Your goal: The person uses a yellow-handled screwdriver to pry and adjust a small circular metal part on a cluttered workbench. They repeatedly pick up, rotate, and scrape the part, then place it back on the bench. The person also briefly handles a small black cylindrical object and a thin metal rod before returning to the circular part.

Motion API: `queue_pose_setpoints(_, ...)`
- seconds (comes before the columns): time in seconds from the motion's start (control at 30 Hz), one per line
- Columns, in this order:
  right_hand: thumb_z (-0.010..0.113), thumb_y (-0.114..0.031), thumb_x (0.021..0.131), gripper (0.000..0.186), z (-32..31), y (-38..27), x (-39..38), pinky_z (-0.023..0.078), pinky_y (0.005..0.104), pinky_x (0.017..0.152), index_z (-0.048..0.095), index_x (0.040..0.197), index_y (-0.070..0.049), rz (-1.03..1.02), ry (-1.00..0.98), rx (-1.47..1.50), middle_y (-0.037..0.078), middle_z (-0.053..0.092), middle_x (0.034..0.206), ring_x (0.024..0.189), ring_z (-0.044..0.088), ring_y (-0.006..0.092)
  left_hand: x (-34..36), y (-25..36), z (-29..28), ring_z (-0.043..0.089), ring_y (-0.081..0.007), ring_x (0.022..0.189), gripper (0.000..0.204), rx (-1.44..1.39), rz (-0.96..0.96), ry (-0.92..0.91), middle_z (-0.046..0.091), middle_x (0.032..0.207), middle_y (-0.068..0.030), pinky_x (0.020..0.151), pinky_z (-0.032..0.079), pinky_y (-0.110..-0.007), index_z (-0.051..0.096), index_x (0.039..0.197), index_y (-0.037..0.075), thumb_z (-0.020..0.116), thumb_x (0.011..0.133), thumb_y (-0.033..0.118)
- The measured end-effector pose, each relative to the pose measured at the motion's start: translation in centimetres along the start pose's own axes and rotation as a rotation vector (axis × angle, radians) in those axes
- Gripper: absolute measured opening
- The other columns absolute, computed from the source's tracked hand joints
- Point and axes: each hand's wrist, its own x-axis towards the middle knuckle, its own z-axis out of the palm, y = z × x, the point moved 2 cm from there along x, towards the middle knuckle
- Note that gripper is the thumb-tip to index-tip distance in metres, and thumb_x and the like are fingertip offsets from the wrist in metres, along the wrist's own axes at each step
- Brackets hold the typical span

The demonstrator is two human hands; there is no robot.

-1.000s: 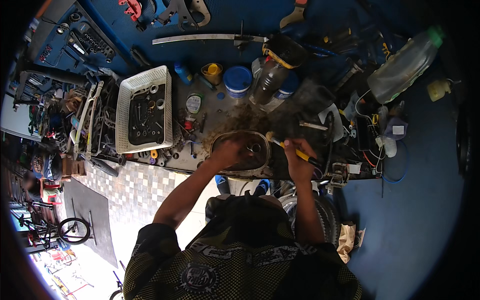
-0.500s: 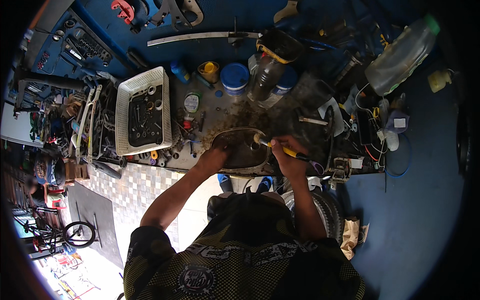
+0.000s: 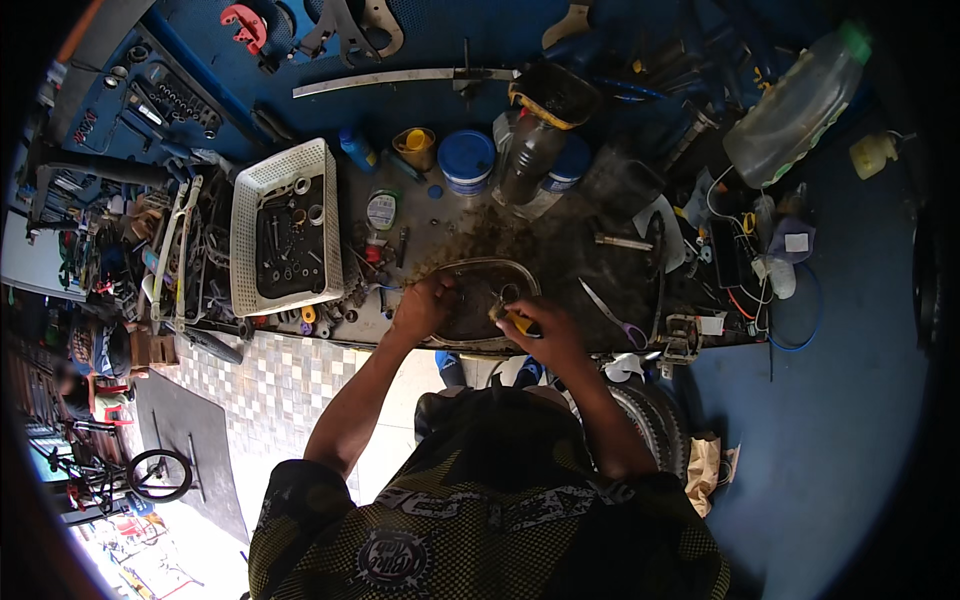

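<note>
A shallow tray with rounded corners [image 3: 480, 262] and a dark, dirty inside lies at the front of the workbench. My right hand [image 3: 550, 335] is closed round the yellow-and-black handle of a brush [image 3: 515, 322], its bristle end low over the tray's right half. Close to that end shows a small metal ring [image 3: 510, 292]. My left hand [image 3: 424, 308] is at the tray's left side with its fingers curled together; whatever they pinch is too dark to make out. Right of the tray lie scissors [image 3: 630, 330] with purple handles.
A white plastic basket [image 3: 240, 230] of metal parts stands on the left. Behind the tray are a blue-lidded tub [image 3: 467, 160], a dark bottle [image 3: 530, 160] and a small labelled bottle [image 3: 381, 210]. Cables [image 3: 745, 225] and a pedal [image 3: 683, 338] lie at the right.
My right hand has moved left and slightly nearer me with the brush, which has turned. The scissors' blades now show. My left hand has shifted slightly, staying at the tray's left side.
</note>
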Motion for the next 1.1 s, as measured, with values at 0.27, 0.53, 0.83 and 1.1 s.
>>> queue_pose_setpoints(0.27, 0.082, -0.033, 0.088, 0.027, 0.7, 1.0, 0.0, 0.059, 0.0423, 0.076, 0.073, 0.1, -0.01, -0.008, -0.067, -0.082, 0.011, 0.075, 0.095, 0.088, 0.074, 0.0327, 0.2, 0.2, 1.9, 0.054, -0.0388, 0.132, 0.049, 0.596, 0.364, -0.126, 0.056, 0.142, -0.0217, 0.106, 0.051, -0.046, 0.066, 0.13, 0.006, 0.076, 0.084, 0.018)
queue_pose_setpoints(0.53, 0.083, -0.03, 0.087, 0.024, 0.1, 1.5, -0.4, 0.059, 0.0423, 0.074, 0.073, 0.099, -0.011, 0.005, -0.013, -0.09, 0.011, 0.076, 0.094, 0.086, 0.074, 0.0334, 0.4, -0.8, 2.7, 0.063, -0.0413, 0.12, 0.047, 0.417, 0.283, -0.303, 0.065, 0.128, -0.0246, 0.101, 0.054, -0.047, 0.066, 0.133, 0.007, 0.072, 0.087, 0.015)
queue_pose_setpoints(0.83, 0.082, -0.03, 0.089, 0.026, -1.3, 1.9, -0.1, 0.058, 0.0399, 0.072, 0.073, 0.1, -0.009, 0.099, 0.009, 0.003, 0.012, 0.077, 0.093, 0.086, 0.076, 0.0329, -2.3, 1.3, 3.0, 0.065, -0.0412, 0.116, 0.046, 0.462, 0.403, -0.191, 0.061, 0.132, -0.0252, 0.097, 0.056, -0.05, 0.064, 0.134, 0.007, 0.067, 0.089, 0.011)
queue_pose_setpoints(1.1, 0.082, -0.03, 0.089, 0.025, -1.7, 1.9, 0.5, 0.057, 0.041, 0.072, 0.072, 0.097, -0.008, 0.091, 0.021, -0.042, 0.012, 0.076, 0.094, 0.087, 0.075, 0.0338, -2.1, -0.2, 2.4, 0.07, -0.0424, 0.108, 0.037, 0.486, 0.284, -0.286, 0.063, 0.128, -0.0244, 0.09, 0.06, -0.051, 0.064, 0.129, 0.004, 0.059, 0.092, 0.004)
